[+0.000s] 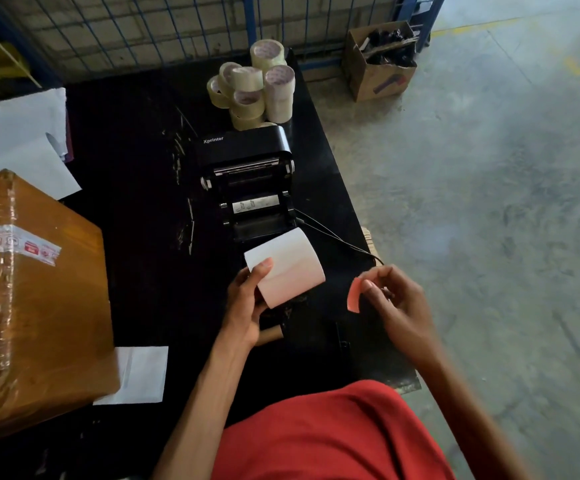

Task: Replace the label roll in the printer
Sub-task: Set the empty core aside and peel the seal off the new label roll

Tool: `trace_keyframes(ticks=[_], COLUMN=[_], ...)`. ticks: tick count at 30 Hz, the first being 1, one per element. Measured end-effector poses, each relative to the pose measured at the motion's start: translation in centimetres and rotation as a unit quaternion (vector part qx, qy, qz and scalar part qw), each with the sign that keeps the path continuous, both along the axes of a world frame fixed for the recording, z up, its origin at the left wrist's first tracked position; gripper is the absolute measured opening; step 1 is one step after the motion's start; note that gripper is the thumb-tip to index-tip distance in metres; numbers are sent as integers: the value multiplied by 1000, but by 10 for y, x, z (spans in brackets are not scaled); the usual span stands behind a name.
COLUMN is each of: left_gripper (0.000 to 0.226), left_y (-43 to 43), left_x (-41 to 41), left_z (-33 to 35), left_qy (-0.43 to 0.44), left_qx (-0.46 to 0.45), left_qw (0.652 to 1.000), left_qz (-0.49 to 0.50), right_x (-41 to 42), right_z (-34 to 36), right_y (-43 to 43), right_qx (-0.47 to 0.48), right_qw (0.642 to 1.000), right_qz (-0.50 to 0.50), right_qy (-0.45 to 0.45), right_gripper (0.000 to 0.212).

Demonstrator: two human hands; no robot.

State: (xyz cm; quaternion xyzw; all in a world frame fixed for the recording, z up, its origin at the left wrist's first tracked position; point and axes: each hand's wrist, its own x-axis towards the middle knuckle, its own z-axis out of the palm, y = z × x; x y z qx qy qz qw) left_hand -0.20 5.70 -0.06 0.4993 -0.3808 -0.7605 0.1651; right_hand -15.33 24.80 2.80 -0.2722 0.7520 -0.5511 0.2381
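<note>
A black label printer [247, 174] stands on the black table [136, 209] with its lid swung open toward the back and its roll bay showing bare. Just in front of it, my left hand [247, 303] grips a white label roll [286, 266], thumb on top. To the right, my right hand [397, 299] pinches a small red sticker strip [355, 295], held apart from the roll. A brown cardboard core [270, 336] lies on the table below my left hand, partly hidden.
A pile of clear tape rolls [257, 86] stands behind the printer. A large taped cardboard box [35, 299] fills the left side, with white sheets [29, 133] behind it and another [141, 374] at its corner. The printer's cable [337, 237] runs off the right table edge.
</note>
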Motion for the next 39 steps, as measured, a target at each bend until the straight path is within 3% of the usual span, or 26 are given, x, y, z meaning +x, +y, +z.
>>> trace_keyframes(ticks=[5, 11, 18, 21, 25, 34, 39], left_gripper=[58, 68, 71, 71, 70, 66, 66], left_y=[-2, 1, 1, 0, 1, 2, 0], left_x=[7, 15, 19, 18, 18, 26, 29], left_z=[-1, -2, -4, -6, -10, -15, -17], left_qy=[-6, -2, 4, 1, -5, -17, -13], left_qx=[3, 12, 17, 23, 28, 35, 43], left_qw=[1000, 1000, 1000, 999, 999, 999, 999], left_qz=[12, 26, 26, 28, 30, 27, 7], right_x=[-20, -22, -22, -24, -15, 7, -24], right_z=[-65, -111, -116, -121, -133, -147, -106], right_y=[-20, -34, -30, -14, 24, 38, 47], right_qx=[157, 321, 340, 337, 398, 294, 163], right_qw=[987, 946, 935, 939, 906, 930, 967], right_qz=[-37, 29, 56, 41, 139, 111, 26], right_qy=[1, 32, 77, 56, -38, -192, -196], right_gripper=[8, 12, 36, 29, 13, 16, 18])
